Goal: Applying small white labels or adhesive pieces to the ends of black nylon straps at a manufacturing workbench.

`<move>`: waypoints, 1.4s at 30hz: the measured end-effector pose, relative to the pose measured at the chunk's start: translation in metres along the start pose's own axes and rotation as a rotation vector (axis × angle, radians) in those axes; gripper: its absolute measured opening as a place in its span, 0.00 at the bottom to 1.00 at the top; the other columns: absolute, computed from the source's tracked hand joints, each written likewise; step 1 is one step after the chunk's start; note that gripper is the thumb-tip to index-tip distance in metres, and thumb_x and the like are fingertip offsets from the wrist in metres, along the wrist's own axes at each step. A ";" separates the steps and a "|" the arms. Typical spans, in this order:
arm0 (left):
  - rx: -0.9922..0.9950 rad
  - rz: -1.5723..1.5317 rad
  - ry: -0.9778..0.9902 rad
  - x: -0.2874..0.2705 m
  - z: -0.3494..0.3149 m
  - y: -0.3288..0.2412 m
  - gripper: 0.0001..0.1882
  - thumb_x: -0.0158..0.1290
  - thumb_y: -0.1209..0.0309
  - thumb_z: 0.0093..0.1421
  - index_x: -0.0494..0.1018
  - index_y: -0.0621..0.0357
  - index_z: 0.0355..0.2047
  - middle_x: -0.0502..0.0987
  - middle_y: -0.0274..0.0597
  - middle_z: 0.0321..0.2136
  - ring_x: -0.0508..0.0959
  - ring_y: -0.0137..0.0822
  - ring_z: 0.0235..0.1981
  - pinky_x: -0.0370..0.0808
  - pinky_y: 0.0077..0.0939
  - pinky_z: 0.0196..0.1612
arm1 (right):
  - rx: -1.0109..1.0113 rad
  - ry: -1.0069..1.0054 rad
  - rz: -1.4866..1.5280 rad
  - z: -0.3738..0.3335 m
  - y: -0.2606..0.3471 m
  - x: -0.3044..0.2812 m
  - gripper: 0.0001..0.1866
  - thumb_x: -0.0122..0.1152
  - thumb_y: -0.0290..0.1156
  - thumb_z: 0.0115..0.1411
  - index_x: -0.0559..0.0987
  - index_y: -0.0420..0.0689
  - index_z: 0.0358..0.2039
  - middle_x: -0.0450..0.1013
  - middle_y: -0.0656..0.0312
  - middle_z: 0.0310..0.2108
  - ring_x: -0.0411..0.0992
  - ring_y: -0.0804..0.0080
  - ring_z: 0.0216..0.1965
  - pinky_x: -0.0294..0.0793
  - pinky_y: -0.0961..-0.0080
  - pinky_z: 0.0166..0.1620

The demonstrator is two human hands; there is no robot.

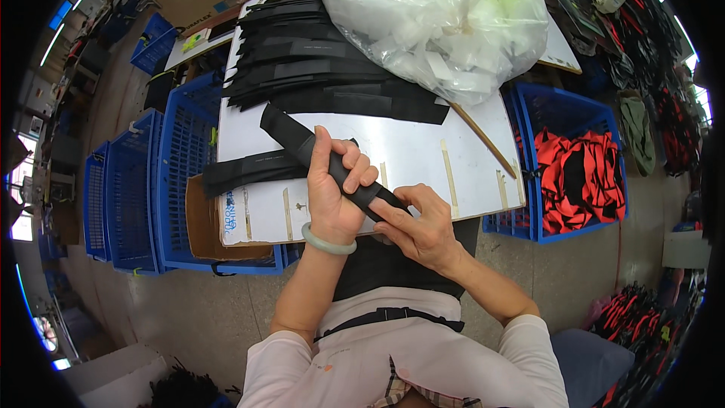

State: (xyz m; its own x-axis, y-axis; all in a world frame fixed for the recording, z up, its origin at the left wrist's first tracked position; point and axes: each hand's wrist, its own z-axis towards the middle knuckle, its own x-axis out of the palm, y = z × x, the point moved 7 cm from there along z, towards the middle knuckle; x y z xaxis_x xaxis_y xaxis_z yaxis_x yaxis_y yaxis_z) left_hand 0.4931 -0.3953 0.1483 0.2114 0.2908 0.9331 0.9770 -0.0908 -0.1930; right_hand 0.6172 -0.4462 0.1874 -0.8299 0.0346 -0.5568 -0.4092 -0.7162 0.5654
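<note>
A black fabric strip (pixel 288 130) runs slantwise over the near part of the white table (pixel 408 143). My left hand (pixel 337 181), with a pale bangle (pixel 328 239) at its wrist, is closed round the strip's middle, thumb pointing up along it. At the strip's lower right end my right hand (pixel 423 228) grips it, its index finger lying along the fabric. Just left of my left hand lies a small pile of black strips (pixel 253 168). Farther back, many more black strips (pixel 302 68) are laid out in overlapping rows.
A large clear plastic bag (pixel 438 23) of white pieces sits on the table's far right, beside a wooden stick (pixel 483 140). Blue crates (pixel 185 143) stand at the left with a cardboard box (pixel 208 219). At the right, a blue crate (pixel 585 102) holds red and black pieces (pixel 578 181).
</note>
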 end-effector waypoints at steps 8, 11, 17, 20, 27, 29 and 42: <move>0.128 0.295 0.188 0.020 -0.014 0.010 0.21 0.48 0.54 0.66 0.60 0.52 0.21 0.56 0.30 0.13 0.56 0.23 0.10 0.61 0.20 0.17 | -0.028 -0.023 0.113 -0.013 -0.012 0.003 0.18 0.72 0.30 0.45 0.82 0.46 0.39 0.70 0.57 0.29 0.69 0.65 0.27 0.70 0.72 0.29; 0.244 0.488 0.403 0.035 -0.025 0.014 0.20 0.53 0.54 0.62 0.62 0.54 0.25 0.60 0.32 0.15 0.62 0.26 0.12 0.72 0.26 0.24 | -0.058 -0.033 0.193 -0.020 -0.013 0.002 0.18 0.72 0.25 0.44 0.82 0.41 0.38 0.72 0.55 0.30 0.71 0.64 0.27 0.71 0.73 0.28; 0.292 0.468 0.579 0.054 -0.037 0.011 0.17 0.57 0.57 0.60 0.65 0.56 0.29 0.69 0.38 0.19 0.72 0.30 0.17 0.77 0.33 0.31 | 0.083 -0.128 0.384 -0.041 -0.021 -0.006 0.18 0.71 0.20 0.45 0.81 0.41 0.39 0.71 0.56 0.29 0.68 0.68 0.25 0.65 0.76 0.25; 0.235 0.437 0.436 0.051 -0.038 0.016 0.17 0.58 0.69 0.61 0.63 0.56 0.19 0.63 0.33 0.10 0.66 0.27 0.10 0.73 0.26 0.23 | 0.048 -0.126 0.363 -0.044 -0.021 -0.004 0.18 0.72 0.24 0.46 0.81 0.41 0.40 0.72 0.56 0.28 0.69 0.68 0.25 0.67 0.76 0.26; 0.302 0.461 0.378 0.053 -0.042 0.014 0.18 0.57 0.67 0.61 0.63 0.56 0.20 0.63 0.32 0.11 0.65 0.25 0.10 0.71 0.24 0.22 | 0.112 0.020 0.318 -0.044 -0.022 0.007 0.15 0.69 0.31 0.52 0.79 0.35 0.36 0.73 0.45 0.40 0.72 0.52 0.44 0.70 0.66 0.47; 0.307 0.528 0.403 0.050 -0.043 0.012 0.18 0.57 0.66 0.61 0.62 0.56 0.20 0.64 0.33 0.12 0.66 0.25 0.12 0.70 0.23 0.22 | 0.128 0.048 0.307 -0.045 -0.022 0.009 0.15 0.69 0.31 0.52 0.79 0.35 0.36 0.73 0.44 0.41 0.72 0.50 0.46 0.70 0.65 0.48; 0.167 0.464 0.289 0.015 -0.001 0.004 0.30 0.30 0.46 0.69 0.70 0.60 0.40 0.75 0.47 0.28 0.77 0.45 0.37 0.69 0.46 0.55 | 0.593 -0.368 0.822 -0.036 -0.039 -0.016 0.14 0.61 0.17 0.54 0.76 0.35 0.43 0.73 0.60 0.33 0.71 0.78 0.33 0.71 0.83 0.37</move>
State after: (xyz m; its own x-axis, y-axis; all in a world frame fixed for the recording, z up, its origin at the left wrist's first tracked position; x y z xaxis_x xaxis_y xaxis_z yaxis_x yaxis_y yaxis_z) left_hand 0.5002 -0.3926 0.1618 0.6255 -0.0185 0.7800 0.7802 0.0119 -0.6254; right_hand 0.6600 -0.4436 0.1520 -0.9570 -0.0246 0.2892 0.2891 -0.1675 0.9425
